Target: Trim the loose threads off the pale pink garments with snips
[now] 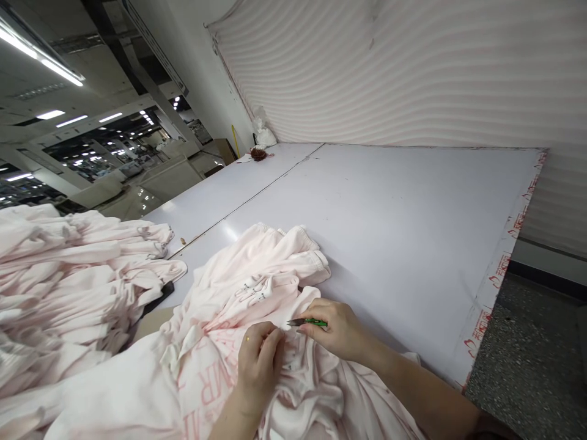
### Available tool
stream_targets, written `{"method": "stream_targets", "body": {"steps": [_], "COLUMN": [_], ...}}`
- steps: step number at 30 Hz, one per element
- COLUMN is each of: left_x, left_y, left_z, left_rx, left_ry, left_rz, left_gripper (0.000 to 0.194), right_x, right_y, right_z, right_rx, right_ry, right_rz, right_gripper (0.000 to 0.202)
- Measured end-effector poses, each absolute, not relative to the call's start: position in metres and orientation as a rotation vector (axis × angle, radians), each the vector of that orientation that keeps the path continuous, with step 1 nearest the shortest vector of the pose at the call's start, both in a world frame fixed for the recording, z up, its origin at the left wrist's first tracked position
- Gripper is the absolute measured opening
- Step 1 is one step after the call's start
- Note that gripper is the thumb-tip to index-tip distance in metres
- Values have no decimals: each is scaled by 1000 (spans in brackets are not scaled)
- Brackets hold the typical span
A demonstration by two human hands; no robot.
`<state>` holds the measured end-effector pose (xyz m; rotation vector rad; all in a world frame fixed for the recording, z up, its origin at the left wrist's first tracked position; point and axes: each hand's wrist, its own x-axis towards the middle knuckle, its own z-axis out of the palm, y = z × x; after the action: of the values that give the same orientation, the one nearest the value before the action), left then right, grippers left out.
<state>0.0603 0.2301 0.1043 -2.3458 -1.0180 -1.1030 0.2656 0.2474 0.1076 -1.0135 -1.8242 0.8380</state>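
A pale pink garment [257, 263] with darker pink lettering lies bunched up in front of me, partly over the table's near edge. My left hand [260, 360] is closed on its fabric, fingers pinched together, with a ring on one finger. Just to the right, my right hand [337, 327] grips small thread snips [314, 321] with green handles. Their dark metal tips point left, close to my left fingers and the cloth. Whether the blades touch a thread is too small to tell.
A large heap of pale pink garments [68, 281] lies at the left. The white table [389, 226] reaches back to a striped sheet [389, 73]. At the far end are a dark reddish-brown bundle [258, 154] and a white plastic bag [263, 134].
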Motion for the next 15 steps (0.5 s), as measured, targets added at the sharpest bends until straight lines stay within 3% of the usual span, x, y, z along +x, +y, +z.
{"method": "stream_targets", "body": {"steps": [4,7,12,15], "left_x": [62,62,57,55], "left_y": [230,232,240,241], "left_z": [101,98,104,110], "left_rx": [-2349,-2428,-2218,-2174], "left_ry": [-1102,-1578,-2402,-2563], "left_rz": [-1262,-1601,-2322,-2501], "left_gripper": [17,2,48,57], "right_x": [261,258,250,243], "right_y": [251,256,262,262], "right_z": [107,104,99,99], "right_rx": [-1005,-1000,-1014,-1019], "right_ry": [-1811,-1775,-1799,-1936], "right_rz": [835,829,702,530], "right_gripper": [12,13,14,18]}}
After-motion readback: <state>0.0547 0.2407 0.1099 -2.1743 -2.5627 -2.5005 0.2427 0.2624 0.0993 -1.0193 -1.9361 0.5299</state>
